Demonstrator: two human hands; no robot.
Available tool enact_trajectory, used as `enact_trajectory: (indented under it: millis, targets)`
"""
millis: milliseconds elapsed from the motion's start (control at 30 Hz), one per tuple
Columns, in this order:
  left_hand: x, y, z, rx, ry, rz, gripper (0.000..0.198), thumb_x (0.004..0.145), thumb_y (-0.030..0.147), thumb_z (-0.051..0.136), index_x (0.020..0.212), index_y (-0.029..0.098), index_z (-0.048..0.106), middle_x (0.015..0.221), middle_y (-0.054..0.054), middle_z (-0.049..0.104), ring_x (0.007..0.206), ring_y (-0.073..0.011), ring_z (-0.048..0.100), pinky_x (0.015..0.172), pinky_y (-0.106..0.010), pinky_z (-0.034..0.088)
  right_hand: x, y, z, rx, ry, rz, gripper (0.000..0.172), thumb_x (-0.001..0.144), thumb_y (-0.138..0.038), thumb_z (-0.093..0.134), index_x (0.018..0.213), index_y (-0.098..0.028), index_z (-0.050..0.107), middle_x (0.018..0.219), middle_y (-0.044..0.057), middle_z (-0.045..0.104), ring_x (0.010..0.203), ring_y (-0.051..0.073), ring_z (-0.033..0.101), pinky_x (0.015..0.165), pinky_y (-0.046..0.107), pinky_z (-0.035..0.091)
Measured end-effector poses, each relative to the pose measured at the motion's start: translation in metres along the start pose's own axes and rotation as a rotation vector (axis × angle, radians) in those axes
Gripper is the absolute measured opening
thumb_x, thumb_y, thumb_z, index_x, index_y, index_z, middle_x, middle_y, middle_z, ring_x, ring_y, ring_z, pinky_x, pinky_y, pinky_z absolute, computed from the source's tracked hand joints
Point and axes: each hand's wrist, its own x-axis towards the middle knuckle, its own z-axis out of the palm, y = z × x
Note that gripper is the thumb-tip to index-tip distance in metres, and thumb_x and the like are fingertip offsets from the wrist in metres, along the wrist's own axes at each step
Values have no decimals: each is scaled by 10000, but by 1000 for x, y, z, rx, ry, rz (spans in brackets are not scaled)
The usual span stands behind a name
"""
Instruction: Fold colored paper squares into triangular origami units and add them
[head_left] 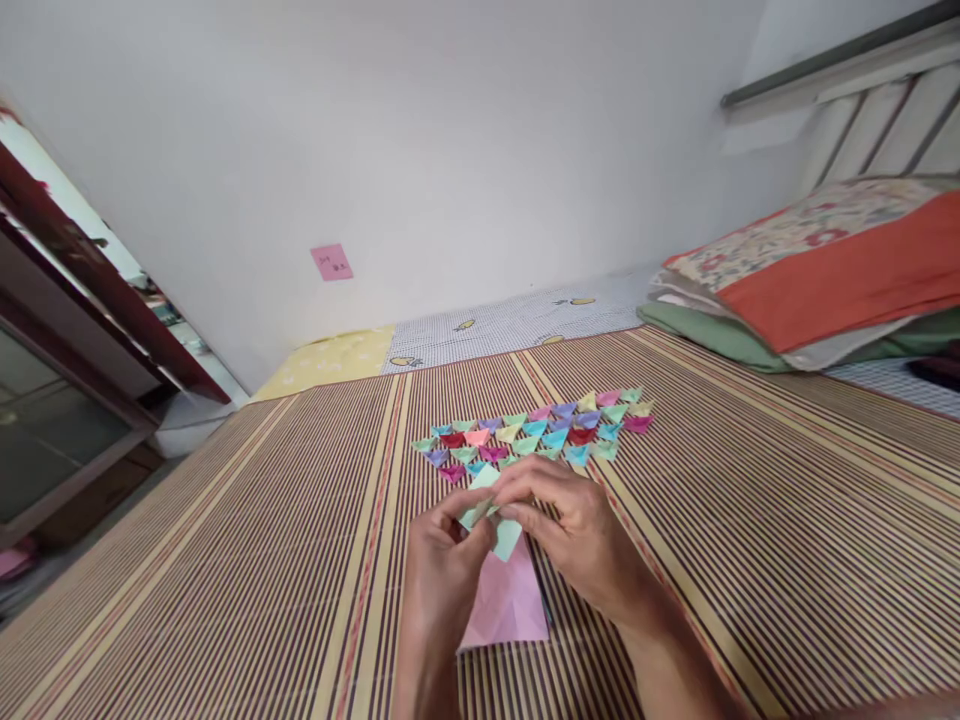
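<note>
Both my hands meet over a striped bamboo mat (750, 520) and pinch a small pale green paper (504, 535) that is partly folded. My left hand (442, 570) grips its left side with thumb and fingers closed. My right hand (577, 535) presses its upper edge with curled fingers. Under my hands lies a pink paper sheet (506, 605) flat on the mat. Just beyond my fingers, several small folded paper triangles (536, 432) in many colours lie in neat rows.
Stacked pillows, orange and floral over green (817, 270), sit at the right by a slatted headboard (870, 120). A white wall with a pink note (331, 262) stands behind. A dark wooden cabinet with glass (67, 380) is at the left past the mat's edge.
</note>
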Motion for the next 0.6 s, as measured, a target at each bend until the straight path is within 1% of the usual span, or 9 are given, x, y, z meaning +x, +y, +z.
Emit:
enact_trajectory:
  millis: [100, 167, 367, 500, 600]
  targets:
    - [0, -2, 2, -7, -56, -23, 151, 744, 289, 819, 752, 145, 778, 659, -1, 618, 611, -121, 487, 572, -231, 391, -1, 4, 2, 42, 33, 62, 177, 938, -60, 654, 874, -219, 694, 893, 0, 700, 886, 173, 677, 817, 315, 507]
    - [-1, -3, 3, -31, -80, -30, 156, 745, 284, 824, 721, 146, 754, 653, 5, 590, 630, -127, 491, 593, -238, 392, -1, 7, 3, 57, 52, 92, 160, 925, -72, 668, 869, -220, 688, 874, -7, 696, 857, 168, 673, 796, 304, 501]
    - [-1, -4, 4, -10, -121, -21, 209, 772, 310, 818, 702, 138, 721, 639, 9, 539, 618, -126, 434, 569, -242, 343, 0, 12, 3, 169, 70, 135, 136, 910, -134, 692, 802, -212, 663, 885, -2, 675, 872, 172, 653, 812, 299, 486]
    - [-2, -1, 4, 10, -154, -30, 238, 789, 352, 810, 730, 129, 752, 647, -2, 554, 620, -133, 441, 575, -248, 346, 0, 17, 3, 244, 38, 211, 137, 906, -175, 698, 779, -205, 655, 799, -14, 628, 780, 160, 597, 749, 290, 469]
    - [-3, -1, 4, 7, -172, -31, 243, 804, 371, 801, 772, 130, 781, 661, -7, 572, 625, -138, 456, 589, -255, 359, -2, 19, 5, 309, 56, 248, 131, 903, -207, 706, 784, -201, 651, 786, -11, 622, 757, 157, 580, 719, 283, 463]
